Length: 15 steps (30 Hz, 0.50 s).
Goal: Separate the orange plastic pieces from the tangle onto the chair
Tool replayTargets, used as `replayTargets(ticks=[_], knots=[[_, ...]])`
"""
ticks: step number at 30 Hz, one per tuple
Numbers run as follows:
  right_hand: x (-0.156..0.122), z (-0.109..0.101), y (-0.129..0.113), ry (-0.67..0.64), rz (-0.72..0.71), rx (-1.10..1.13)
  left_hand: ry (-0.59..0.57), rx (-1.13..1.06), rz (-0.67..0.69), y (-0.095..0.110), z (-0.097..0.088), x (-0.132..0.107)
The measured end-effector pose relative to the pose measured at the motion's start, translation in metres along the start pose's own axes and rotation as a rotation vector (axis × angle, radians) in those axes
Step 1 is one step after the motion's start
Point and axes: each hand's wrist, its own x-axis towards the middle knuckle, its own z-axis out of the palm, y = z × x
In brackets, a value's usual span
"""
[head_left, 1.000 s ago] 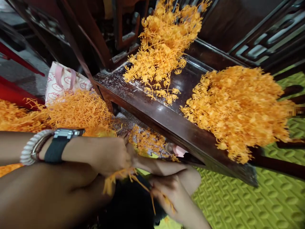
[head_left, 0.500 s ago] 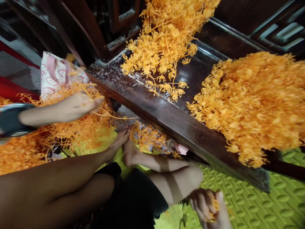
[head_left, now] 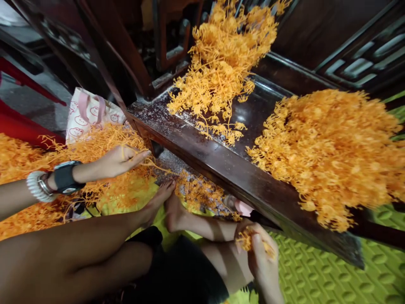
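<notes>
Below the bench [head_left: 215, 162], mid-sorting, my left hand [head_left: 117, 162] pinches strands [head_left: 104, 141] at nine o'clock, right hand [head_left: 264, 264] clamps a tuft [head_left: 245, 241]; tease gently.

The right hand [head_left: 265, 264] covers most of a small orange clump [head_left: 244, 241]. The right heap [head_left: 332, 147] blurs and runs off the edge.

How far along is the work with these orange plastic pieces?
Done, it seems: a big pile and a looser pile lie on the bench. In hand: the right hand holds a small bunch; the left hand reaches into the floor heap. Left: that heap looks large, so probably much remains.
</notes>
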Motion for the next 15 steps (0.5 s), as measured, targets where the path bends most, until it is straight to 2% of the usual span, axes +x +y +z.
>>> replayTargets(ticks=[3,5,7,10,12,15], knots=[[0.009,-0.010,-0.010,0.061,-0.077,-0.035,0.252,0.071,-0.031,-0.035,-0.035,0.002],[0.015,-0.008,-0.013,0.137,-0.104,-0.076,0.340,0.121,-0.066,-0.060,-0.059,-0.002],[0.022,0.001,-0.013,0.203,-0.111,-0.074,0.385,0.158,-0.099,-0.082,-0.074,-0.011],[0.030,0.019,-0.014,0.215,-0.117,0.030,0.428,0.167,-0.122,-0.108,-0.074,-0.018],[0.034,0.031,-0.017,0.196,-0.126,0.082,0.465,0.136,-0.098,-0.122,-0.070,-0.014],[0.039,0.046,-0.024,0.158,-0.120,0.139,0.509,0.045,0.015,-0.128,-0.079,-0.001]])
